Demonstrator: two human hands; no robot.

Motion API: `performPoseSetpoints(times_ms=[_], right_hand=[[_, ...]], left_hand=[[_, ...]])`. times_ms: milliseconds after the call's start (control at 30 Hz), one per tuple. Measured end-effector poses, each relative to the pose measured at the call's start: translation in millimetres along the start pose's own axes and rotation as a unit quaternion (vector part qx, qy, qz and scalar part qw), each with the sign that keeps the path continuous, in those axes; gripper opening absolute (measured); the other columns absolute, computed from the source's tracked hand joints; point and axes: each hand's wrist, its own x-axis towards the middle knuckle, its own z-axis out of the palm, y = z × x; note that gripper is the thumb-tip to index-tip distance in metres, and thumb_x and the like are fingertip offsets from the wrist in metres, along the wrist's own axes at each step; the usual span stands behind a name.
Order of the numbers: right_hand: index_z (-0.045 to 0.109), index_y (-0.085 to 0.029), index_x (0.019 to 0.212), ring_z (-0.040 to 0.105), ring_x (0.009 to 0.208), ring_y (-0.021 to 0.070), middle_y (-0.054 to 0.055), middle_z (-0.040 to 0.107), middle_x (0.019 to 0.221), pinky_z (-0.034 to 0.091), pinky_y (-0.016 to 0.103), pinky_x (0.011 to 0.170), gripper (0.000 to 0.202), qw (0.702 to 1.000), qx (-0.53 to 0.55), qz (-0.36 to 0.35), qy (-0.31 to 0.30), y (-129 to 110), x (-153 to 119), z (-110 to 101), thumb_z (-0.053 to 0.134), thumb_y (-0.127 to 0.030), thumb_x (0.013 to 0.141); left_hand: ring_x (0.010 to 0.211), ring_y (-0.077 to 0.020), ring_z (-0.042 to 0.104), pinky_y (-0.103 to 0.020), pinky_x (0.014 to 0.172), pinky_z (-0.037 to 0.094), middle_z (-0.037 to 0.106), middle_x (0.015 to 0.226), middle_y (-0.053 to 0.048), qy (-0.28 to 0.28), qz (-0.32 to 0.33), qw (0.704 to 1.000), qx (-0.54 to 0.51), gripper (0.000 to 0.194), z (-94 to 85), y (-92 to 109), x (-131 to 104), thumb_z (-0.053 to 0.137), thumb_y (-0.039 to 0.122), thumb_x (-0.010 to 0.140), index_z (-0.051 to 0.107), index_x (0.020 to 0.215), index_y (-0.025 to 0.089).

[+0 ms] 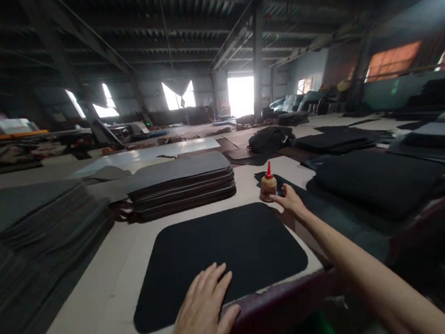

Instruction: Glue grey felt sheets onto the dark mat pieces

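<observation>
A black sheet with rounded corners (222, 251) lies flat on the pale tabletop in front of me. My left hand (204, 305) rests on its near edge, palm down with fingers stretched out. Beyond the sheet's far right corner stands a squat glue bottle (268, 188), upright, with yellowish-brown contents and a red pointed nozzle. Beside it on the right is my right hand (291, 201), thumb and fingers apart and not wrapped round it. The thumb tip is at the bottle's lower side; I cannot tell whether it touches.
A stack of grey-topped sheets (180, 184) stands behind the black sheet. Taller dark piles (38, 258) fill the left side. Dark folded material (381, 178) is heaped on the right. A black bundle (271, 139) lies farther back. The table's near edge (282, 298) runs close below the sheet.
</observation>
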Motion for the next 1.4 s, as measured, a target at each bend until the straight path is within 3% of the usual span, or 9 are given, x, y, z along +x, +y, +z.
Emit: performPoseSetpoints(times_ms=[200,433,500,633,767,967,1067,1233,1400], right_hand=[[0.061,-0.017,0.102,0.066,0.095,0.0288,0.009,0.069,0.096,0.051,0.037,0.082,0.050,1.000,0.016,0.020,-0.016,-23,4,21,0.076,-0.043,0.062],[0.056,-0.018,0.100,0.063,0.084,0.0288,0.009,0.065,0.090,0.049,0.039,0.074,0.046,0.999,0.031,0.000,0.012,-55,-14,8,0.068,-0.044,0.064],[0.055,-0.019,0.099,0.062,0.082,0.0265,0.006,0.064,0.088,0.049,0.037,0.073,0.044,0.998,0.049,-0.024,-0.027,-69,-29,2,0.065,-0.048,0.067],[0.056,-0.021,0.109,0.063,0.090,0.0255,0.006,0.066,0.099,0.052,0.036,0.076,0.046,0.966,0.144,-0.097,-0.190,-97,-70,-5,0.065,-0.045,0.071],[0.058,-0.022,0.118,0.066,0.088,0.0277,0.009,0.067,0.108,0.056,0.036,0.069,0.056,0.930,0.178,-0.078,-0.311,-124,-113,-4,0.075,-0.043,0.069],[0.058,-0.023,0.116,0.066,0.077,0.0251,0.008,0.068,0.098,0.054,0.033,0.059,0.056,0.899,0.200,-0.059,-0.386,-161,-162,11,0.074,-0.051,0.070],[0.058,-0.021,0.114,0.063,0.077,0.0242,0.007,0.067,0.094,0.053,0.033,0.061,0.055,0.886,0.191,-0.088,-0.412,-177,-175,22,0.073,-0.054,0.071],[0.057,-0.022,0.111,0.061,0.081,0.0218,0.002,0.064,0.089,0.051,0.032,0.069,0.047,0.884,0.125,-0.152,-0.424,-197,-190,38,0.067,-0.054,0.077],[0.057,-0.023,0.107,0.059,0.081,0.0212,0.001,0.062,0.089,0.048,0.032,0.069,0.042,0.874,0.080,-0.209,-0.431,-210,-196,45,0.066,-0.051,0.077]], left_hand=[[0.125,-0.0304,0.057,-0.043,0.100,0.056,0.054,0.143,-0.005,0.056,0.044,0.995,0.075,0.054,13.2,-11,3,0.062,0.047,0.089,0.053,0.140,0.031],[0.128,-0.0300,0.055,-0.042,0.104,0.053,0.054,0.144,-0.004,0.050,0.023,0.998,0.040,0.057,14.1,-7,3,0.065,0.044,0.087,0.051,0.140,0.033],[0.133,-0.0302,0.050,-0.046,0.110,0.048,0.051,0.147,-0.004,0.023,-0.010,1.000,0.010,0.055,4.7,4,1,0.063,0.044,0.089,0.049,0.141,0.032],[0.143,-0.0282,0.035,-0.050,0.119,0.033,0.043,0.152,-0.004,-0.024,-0.062,0.996,-0.065,0.053,-12.7,22,0,0.049,0.052,0.096,0.045,0.144,0.028],[0.145,-0.0293,0.030,-0.051,0.121,0.026,0.040,0.154,-0.009,-0.038,-0.057,0.994,-0.089,0.062,-17.1,25,0,0.044,0.062,0.095,0.044,0.144,0.023],[0.145,-0.0312,0.028,-0.049,0.122,0.021,0.035,0.155,-0.016,-0.038,-0.023,0.994,-0.099,0.092,-21.2,25,-5,0.051,0.079,0.082,0.036,0.148,0.017],[0.148,-0.0301,0.023,-0.045,0.122,0.023,0.036,0.154,-0.016,-0.031,-0.008,0.997,-0.075,0.085,-24.1,25,-3,0.053,0.074,0.085,0.040,0.145,0.015],[0.146,-0.0341,0.025,-0.045,0.111,0.041,0.036,0.155,-0.012,-0.036,-0.024,0.996,-0.074,0.086,-28.8,25,-1,0.060,0.074,0.081,0.038,0.146,0.021],[0.146,-0.0360,0.022,-0.044,0.114,0.036,0.024,0.161,-0.011,-0.014,-0.014,0.998,-0.065,0.092,-30.6,26,-1,0.063,0.070,0.081,0.029,0.151,0.020]])
